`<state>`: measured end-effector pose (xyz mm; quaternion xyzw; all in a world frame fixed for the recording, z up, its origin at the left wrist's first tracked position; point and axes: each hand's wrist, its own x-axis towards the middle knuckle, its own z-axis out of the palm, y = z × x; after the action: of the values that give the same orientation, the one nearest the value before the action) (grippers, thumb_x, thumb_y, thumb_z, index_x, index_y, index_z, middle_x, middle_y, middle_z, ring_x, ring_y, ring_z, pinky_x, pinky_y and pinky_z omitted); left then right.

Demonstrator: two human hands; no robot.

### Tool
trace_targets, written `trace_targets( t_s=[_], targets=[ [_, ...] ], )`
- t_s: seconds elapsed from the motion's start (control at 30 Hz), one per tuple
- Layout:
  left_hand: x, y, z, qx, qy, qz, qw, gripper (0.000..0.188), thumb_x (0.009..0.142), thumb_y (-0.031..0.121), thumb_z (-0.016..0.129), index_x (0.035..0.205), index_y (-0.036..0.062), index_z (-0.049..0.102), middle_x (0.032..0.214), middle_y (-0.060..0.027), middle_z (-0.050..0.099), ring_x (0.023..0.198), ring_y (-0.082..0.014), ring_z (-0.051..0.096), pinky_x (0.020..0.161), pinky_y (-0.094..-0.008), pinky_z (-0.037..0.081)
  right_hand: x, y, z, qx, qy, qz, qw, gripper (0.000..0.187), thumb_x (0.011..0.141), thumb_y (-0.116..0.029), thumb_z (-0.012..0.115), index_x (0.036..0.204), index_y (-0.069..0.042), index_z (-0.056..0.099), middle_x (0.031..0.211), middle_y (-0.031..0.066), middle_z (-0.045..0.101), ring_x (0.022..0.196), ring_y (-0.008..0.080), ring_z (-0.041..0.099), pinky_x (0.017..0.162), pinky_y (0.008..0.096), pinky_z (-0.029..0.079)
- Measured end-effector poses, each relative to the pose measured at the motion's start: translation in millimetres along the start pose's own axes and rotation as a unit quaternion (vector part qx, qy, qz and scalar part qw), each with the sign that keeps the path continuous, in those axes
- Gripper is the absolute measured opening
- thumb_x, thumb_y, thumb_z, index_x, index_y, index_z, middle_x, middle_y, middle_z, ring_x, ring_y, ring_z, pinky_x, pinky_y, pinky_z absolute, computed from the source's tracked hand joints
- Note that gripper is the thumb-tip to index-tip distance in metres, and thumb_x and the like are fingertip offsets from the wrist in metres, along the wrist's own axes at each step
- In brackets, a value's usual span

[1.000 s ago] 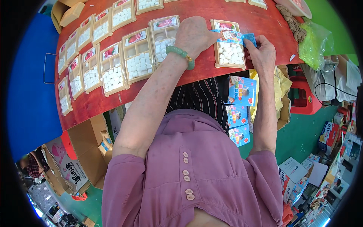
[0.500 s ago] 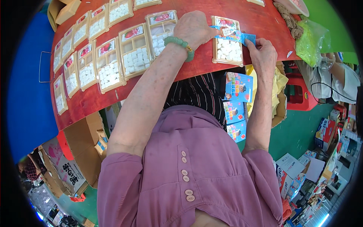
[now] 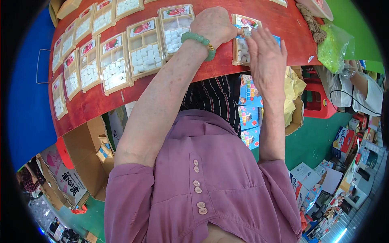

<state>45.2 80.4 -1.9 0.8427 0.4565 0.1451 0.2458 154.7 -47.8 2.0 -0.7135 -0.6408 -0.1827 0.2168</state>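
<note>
A pale tray of white pieces under a clear cover lies near the red table's front edge, between my hands. Around it runs a blue printed paper band, mostly hidden now. My left hand, with a green bead bracelet, is closed at the tray's left side, its fingertips on the band's left end. Stretched flat, the fingers of my right hand lie over the tray's right half and the band. Left of my left hand stands a similar tray without a band.
Several more filled trays stand in rows on the red table. Below its edge are stacked blue printed packs and a carton with yellow lining. A clear green-tinted bag and a red stool are at the right.
My right hand has let go of the band's right end and moved left and up, laying its fingers flat across the tray. My left hand stays at the band's left end.
</note>
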Motion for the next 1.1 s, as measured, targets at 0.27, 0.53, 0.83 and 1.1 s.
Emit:
trace_targets(
  t_s=[0.27,0.53,0.83,1.1],
  targets=[
    [-8,8,-15,-0.065,0.013,0.008,0.998,0.041,0.067,0.034,0.070,0.077,-0.0053,0.065,0.080,-0.0266,0.062,0.080,-0.0389,0.061,0.071,-0.0440,0.049,-19,1,12,-0.013,-0.090,0.051,0.995,0.053,0.094,-0.043,0.041,0.127,-0.003,0.049,0.134,0.0146,0.046,0.127,0.0275,0.040,0.106,0.0529,0.019],
    [-6,-12,29,-0.002,0.104,0.054,0.993,0.046,0.065,0.038,0.073,0.076,-0.0056,0.064,0.078,-0.0269,0.061,0.079,-0.0387,0.062,0.070,-0.0438,0.049,-25,-11,-2,-0.054,-0.101,0.019,0.993,0.080,0.081,-0.061,0.050,0.129,0.003,0.044,0.136,0.0184,0.043,0.127,0.0316,0.039,0.107,0.0546,0.017],
    [-16,1,-1,-0.007,-0.063,0.119,0.991,0.052,0.063,0.045,0.076,0.072,-0.0048,0.064,0.072,-0.0214,0.061,0.073,-0.0346,0.062,0.067,-0.0426,0.048,-60,-30,-30,-0.054,-0.129,0.040,0.989,0.084,0.077,-0.062,0.054,0.128,0.004,0.044,0.133,0.0202,0.044,0.124,0.0334,0.041,0.105,0.0557,0.017],
    [-6,0,-1,-0.048,-0.116,0.148,0.981,0.052,0.061,0.044,0.076,0.069,-0.0047,0.062,0.070,-0.0200,0.061,0.071,-0.0343,0.062,0.065,-0.0426,0.047,-71,-19,-20,0.201,0.014,0.237,0.950,0.036,0.088,-0.020,0.059,0.115,0.005,0.056,0.117,0.0234,0.056,0.110,0.0324,0.054,0.092,0.0367,0.043]
  ],
)
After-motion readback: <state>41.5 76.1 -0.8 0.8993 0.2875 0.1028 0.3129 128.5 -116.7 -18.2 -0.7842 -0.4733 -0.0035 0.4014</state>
